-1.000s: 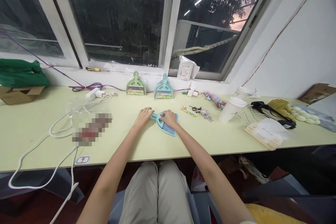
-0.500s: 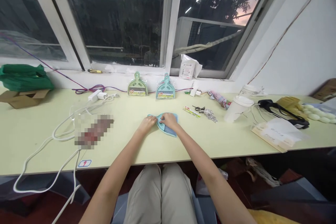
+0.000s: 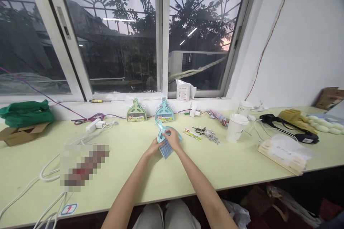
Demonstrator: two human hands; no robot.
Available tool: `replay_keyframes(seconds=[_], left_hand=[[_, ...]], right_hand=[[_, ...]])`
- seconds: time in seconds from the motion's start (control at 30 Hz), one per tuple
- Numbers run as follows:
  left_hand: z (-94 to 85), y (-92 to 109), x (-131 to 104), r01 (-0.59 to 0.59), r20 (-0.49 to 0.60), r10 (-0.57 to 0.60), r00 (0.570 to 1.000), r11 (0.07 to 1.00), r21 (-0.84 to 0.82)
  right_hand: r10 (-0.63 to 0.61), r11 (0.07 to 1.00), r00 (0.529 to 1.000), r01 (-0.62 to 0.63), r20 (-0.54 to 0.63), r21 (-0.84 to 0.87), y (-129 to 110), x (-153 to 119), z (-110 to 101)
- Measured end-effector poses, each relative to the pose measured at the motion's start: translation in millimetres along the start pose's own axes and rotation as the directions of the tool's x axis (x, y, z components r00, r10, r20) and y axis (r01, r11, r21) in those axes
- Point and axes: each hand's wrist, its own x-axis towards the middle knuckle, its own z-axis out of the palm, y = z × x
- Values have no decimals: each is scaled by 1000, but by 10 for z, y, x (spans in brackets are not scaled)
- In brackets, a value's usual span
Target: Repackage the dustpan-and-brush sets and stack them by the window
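Left hand point(image 3: 154, 147) grasps the edge of the blue dustpan-and-brush set point(image 3: 165, 149), right hand point(image 3: 172, 139) its middle; its handle point(image 3: 159, 125) has swung to point beyond both, now ungripped.

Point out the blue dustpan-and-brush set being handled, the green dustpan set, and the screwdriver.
Blue dustpan-and-brush set point(image 3: 166, 149): head view, on the bristles.
Green dustpan set point(image 3: 136, 110): head view, mid-body.
Screwdriver point(image 3: 96, 101): head view, on the handle.
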Motion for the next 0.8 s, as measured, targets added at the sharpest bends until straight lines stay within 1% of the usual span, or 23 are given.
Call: replay_keyframes(seconds=[0.03, 0.07, 0.1, 0.13, 0.17, 0.2, 0.23, 0.27, 0.3, 0.33, 0.37, 0.4, 0.43, 0.47, 0.5, 0.57, 0.63, 0.7, 0.73, 0.8], left_hand=[[41, -17, 43, -18, -45, 15, 999, 998, -61], [65, -36, 84, -37, -113, 23, 993, 992, -117], [73, -57, 123, -46, -174, 18, 985, 986, -162], [65, -76, 160, -41, -216, -1, 976, 981, -191], [45, -92, 194, -27, -243, -25, 970, 978, -207], [16, -103, 224, -10, -267, -49, 962, 977, -215], [-17, -110, 250, 8, -294, -74, 953, 975, -220], [-50, -113, 271, 22, -322, -96, 942, 974, -227], [-80, -114, 288, 26, -354, -111, 929, 971, -236], [-107, -114, 299, 23, -380, -117, 918, 970, -243], [-127, -115, 306, 18, -400, -118, 909, 969, -246], [-142, -117, 310, 12, -415, -115, 903, 970, -243], [-152, -122, 312, 6, -425, -109, 899, 971, -237], [-157, -127, 312, 1, -431, -103, 896, 973, -232], [-160, -134, 313, -1, -436, -101, 894, 974, -228], [-162, -145, 314, -3, -441, -103, 892, 972, -233], [-165, -151, 316, -11, -435, -106, 894, 966, -258], [-173, -152, 316, -36, -431, -93, 897, 958, -283], [-178, -152, 317, -51, -430, -83, 899, 956, -290], [-186, -154, 319, -62, -431, -72, 900, 955, -291]], right_hand=[[-11, 1000, 999, 11, -38, 7, 101, 3, -33], [3, 1000, 997, -5, -83, -17, 223, -3, -70], [42, 996, 991, -51, -128, -70, 361, -14, -106], [111, 981, 981, -134, -161, -138, 505, -29, -138], [192, 952, 969, -223, -158, -211, 643, -43, -159], [265, 917, 956, -291, -130, -274, 764, -55, -165], [314, 890, 946, -322, -79, -323, 856, -63, -154], [331, 882, 943, -313, -8, -351, 914, -65, -127], [317, 894, 946, -273, 72, -356, 935, -64, -86], [277, 915, 949, -214, 149, -342, 922, -62, -36], [223, 936, 952, -150, 209, -318, 883, -60, 18], [170, 950, 956, -94, 240, -299, 828, -61, 68], [132, 953, 963, -58, 236, -297, 768, -66, 112], [114, 948, 972, -44, 206, -315, 712, -73, 146], [119, 936, 979, -56, 165, -348, 670, -82, 168], [180, 903, 978, -121, 106, -412, 637, -99, 179], [232, 892, 964, -158, 130, -424, 666, -108, 159], [226, 911, 959, -145, 173, -385, 719, -108, 128], [213, 923, 961, -138, 177, -360, 743, -105, 112], [210, 934, 966, -154, 148, -322, 770, -98, 86]])
